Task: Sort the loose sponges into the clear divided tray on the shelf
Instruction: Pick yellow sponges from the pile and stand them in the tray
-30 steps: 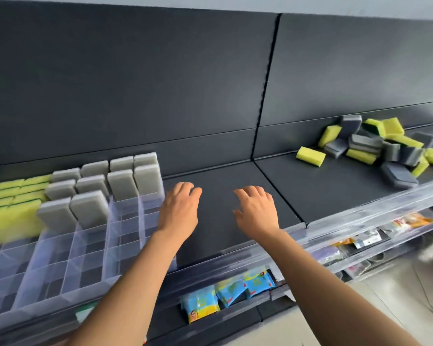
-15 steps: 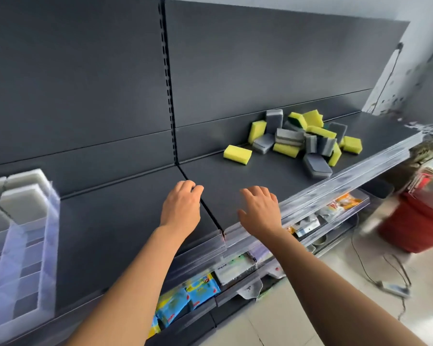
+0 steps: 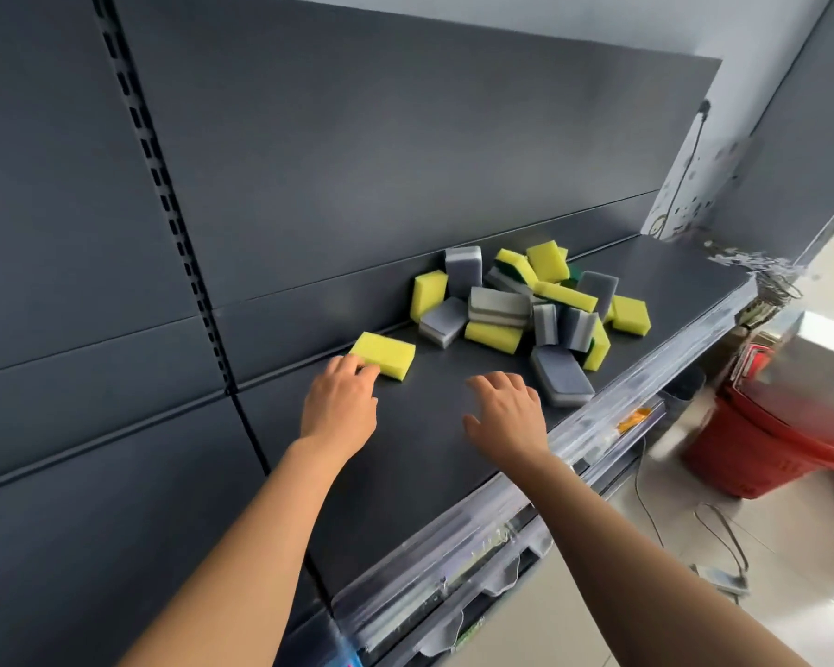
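Yellow sponge long axis left-right; left hand loose, seemingly touching; right hand spread

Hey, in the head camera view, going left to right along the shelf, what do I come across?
Slotted upright → left hand → lone yellow sponge → right hand → front grey sponge → red baskets.

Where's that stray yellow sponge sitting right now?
Head view: the stray yellow sponge lies on the dark shelf, left of the sponge pile, by the fingertips of the left hand.
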Action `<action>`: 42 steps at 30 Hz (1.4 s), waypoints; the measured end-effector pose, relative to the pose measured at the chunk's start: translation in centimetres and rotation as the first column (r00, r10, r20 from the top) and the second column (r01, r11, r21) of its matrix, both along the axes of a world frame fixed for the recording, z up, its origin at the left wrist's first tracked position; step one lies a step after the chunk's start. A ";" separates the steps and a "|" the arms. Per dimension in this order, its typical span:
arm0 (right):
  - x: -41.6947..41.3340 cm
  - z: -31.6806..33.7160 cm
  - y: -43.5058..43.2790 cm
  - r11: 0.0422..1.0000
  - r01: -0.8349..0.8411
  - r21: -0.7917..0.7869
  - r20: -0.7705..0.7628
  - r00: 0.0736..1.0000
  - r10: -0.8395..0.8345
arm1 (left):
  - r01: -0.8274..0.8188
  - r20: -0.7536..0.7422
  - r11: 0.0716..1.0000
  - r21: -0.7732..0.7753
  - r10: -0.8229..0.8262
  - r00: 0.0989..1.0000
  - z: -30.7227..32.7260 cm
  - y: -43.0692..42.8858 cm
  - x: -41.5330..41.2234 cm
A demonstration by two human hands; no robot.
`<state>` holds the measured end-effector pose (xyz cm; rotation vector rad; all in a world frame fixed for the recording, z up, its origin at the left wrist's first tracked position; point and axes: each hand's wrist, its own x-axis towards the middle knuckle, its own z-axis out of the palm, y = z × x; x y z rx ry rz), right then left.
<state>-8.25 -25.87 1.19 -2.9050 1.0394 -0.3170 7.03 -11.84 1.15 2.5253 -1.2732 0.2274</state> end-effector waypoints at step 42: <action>3.8 -1.4 -6.3 0.628 -0.389 0.674 0.387 0.910 0.148 | -0.701 -0.837 0.627 -0.339 0.139 0.529 -2.2 -0.8 -5.7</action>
